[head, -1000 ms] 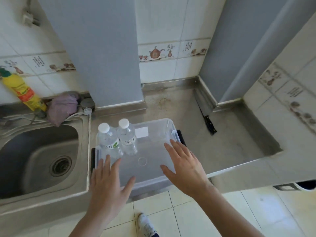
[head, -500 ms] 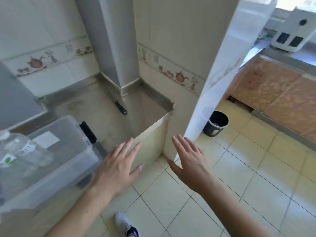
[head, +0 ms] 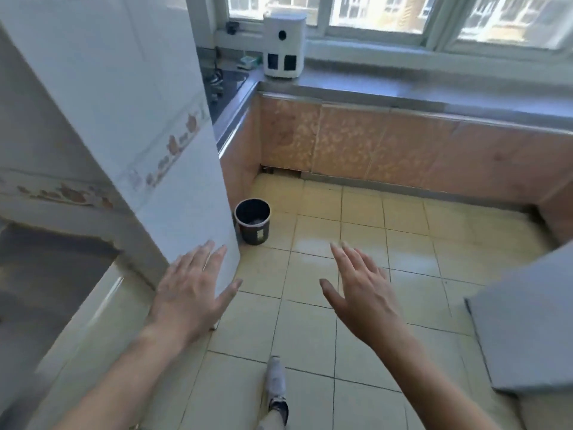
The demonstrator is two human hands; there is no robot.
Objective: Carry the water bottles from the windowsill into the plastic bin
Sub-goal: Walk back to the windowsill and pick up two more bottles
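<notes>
My left hand (head: 192,290) and my right hand (head: 359,290) are both held out in front of me over the floor, fingers straight and spread, holding nothing. The grey windowsill (head: 434,88) runs across the top of the view under the window. No water bottle shows on the part of the sill in view. The plastic bin and the bottles in it are out of view.
A white appliance (head: 283,45) stands on the sill's left end. A white tiled pillar (head: 139,119) rises at the left. A black waste bucket (head: 252,220) sits on the yellow tiled floor (head: 341,228) beside it. Pink cabinet fronts (head: 387,147) run under the sill. A grey surface (head: 527,336) juts in at the right.
The view has swung right, away from the sink counter and the bin with two bottles, toward the window and sill. Both hands stayed open and empty.
</notes>
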